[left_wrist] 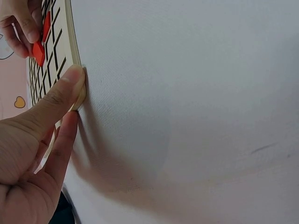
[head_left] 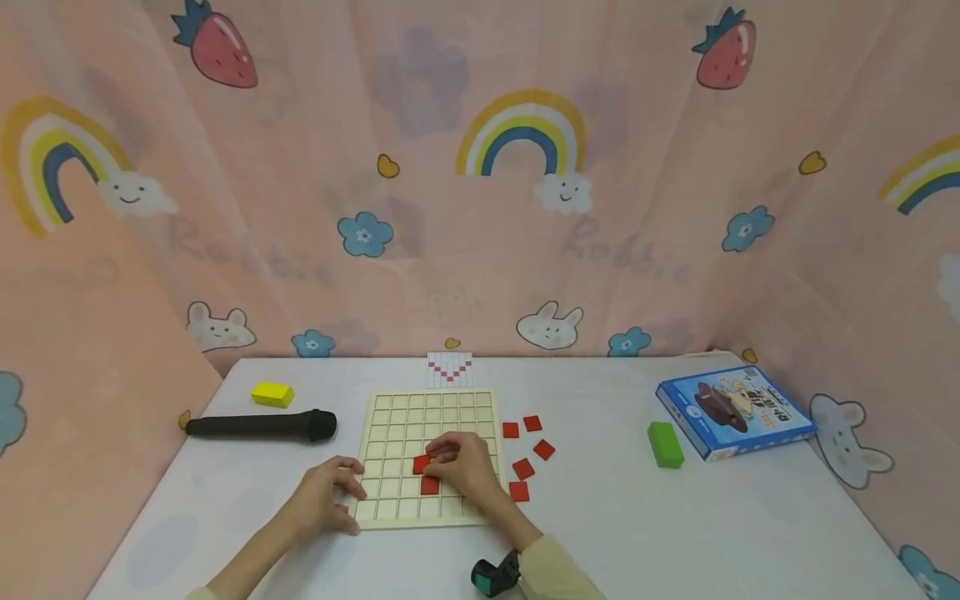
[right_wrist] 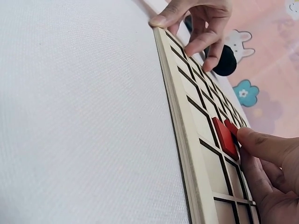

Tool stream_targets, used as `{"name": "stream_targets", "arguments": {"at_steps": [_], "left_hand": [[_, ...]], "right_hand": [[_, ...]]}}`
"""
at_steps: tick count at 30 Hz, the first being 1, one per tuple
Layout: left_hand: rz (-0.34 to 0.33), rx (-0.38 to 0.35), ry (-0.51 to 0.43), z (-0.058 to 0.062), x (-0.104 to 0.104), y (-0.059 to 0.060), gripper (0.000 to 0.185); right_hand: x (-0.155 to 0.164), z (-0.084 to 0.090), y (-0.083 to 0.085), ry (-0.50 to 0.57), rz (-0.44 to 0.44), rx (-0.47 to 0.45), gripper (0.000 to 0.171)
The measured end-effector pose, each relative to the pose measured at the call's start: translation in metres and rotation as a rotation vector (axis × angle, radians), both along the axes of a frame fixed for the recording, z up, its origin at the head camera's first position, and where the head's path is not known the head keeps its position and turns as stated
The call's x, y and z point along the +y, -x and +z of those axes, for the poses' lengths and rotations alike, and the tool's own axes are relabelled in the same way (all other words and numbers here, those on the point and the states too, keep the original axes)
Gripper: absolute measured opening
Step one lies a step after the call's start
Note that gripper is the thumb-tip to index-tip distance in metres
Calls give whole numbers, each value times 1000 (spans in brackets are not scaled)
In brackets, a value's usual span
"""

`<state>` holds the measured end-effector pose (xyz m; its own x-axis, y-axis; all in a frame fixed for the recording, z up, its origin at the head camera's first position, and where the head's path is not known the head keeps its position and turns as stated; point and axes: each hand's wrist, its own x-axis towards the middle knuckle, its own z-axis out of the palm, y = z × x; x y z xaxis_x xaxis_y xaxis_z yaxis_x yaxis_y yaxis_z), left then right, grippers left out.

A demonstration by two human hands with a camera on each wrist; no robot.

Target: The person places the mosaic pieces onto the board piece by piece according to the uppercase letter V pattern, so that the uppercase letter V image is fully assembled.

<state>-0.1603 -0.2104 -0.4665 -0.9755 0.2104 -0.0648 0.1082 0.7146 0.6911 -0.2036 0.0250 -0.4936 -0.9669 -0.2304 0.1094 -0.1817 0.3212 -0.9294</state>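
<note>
- Board (head_left: 431, 454): a pale wooden grid board lies flat on the white table (head_left: 675, 533), near the front edge and a little left of centre, so both hands reach it easily.
- The left hand (head_left: 324, 493) grasps the board's near left corner, thumb on the edge and fingers curled onto the top; the left wrist view shows the thumb (left_wrist: 65, 91) pressed against the rim, probably to keep the board from sliding.
- The right hand (head_left: 463, 463) rests on the grid, fingertips pinching a red tile (head_left: 422, 463) that sits on a cell; a second red tile (head_left: 430, 485) lies in the cell just nearer.
- Five loose red tiles (head_left: 525, 468) lie on the table just right of the board, handy for the right hand.
- A pattern card (head_left: 449, 369) with a red V touches the board's far edge, where it can be read.
- Further off: a black microphone (head_left: 262, 426) and yellow block (head_left: 272, 393) to the left, a green block (head_left: 665, 443) and blue box (head_left: 735, 410) to the right.
- Hidden: the right hand covers several cells, so other tiles beneath it cannot be ruled out; whether the pinched tile is fully seated is unclear.
</note>
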Motion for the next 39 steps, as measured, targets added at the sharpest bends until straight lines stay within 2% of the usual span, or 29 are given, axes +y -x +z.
{"name": "stream_targets", "arguments": {"at_steps": [9,14,20,25,29,33,39], "left_hand": [[-25,7,7,-1,0,-1,38],[-65,25,-37,-2,-1,-1,38],[-65,17,-53,-2,1,0,39],[-55,8,-52,-2,2,1,39],[-60,15,-52,-1,3,1,39],[-59,21,-50,0,2,1,39],[-40,33,-22,0,-1,-1,39]], "right_hand": [[-4,2,-2,3,32,9,22],[-5,1,-2,25,47,-5,23],[-4,0,1,36,53,-14,22],[6,5,1,57,60,-58,23],[27,12,1,88,49,-87,24],[54,15,0,79,-16,-71,27],[97,16,-3,-29,-225,-20,27]]}}
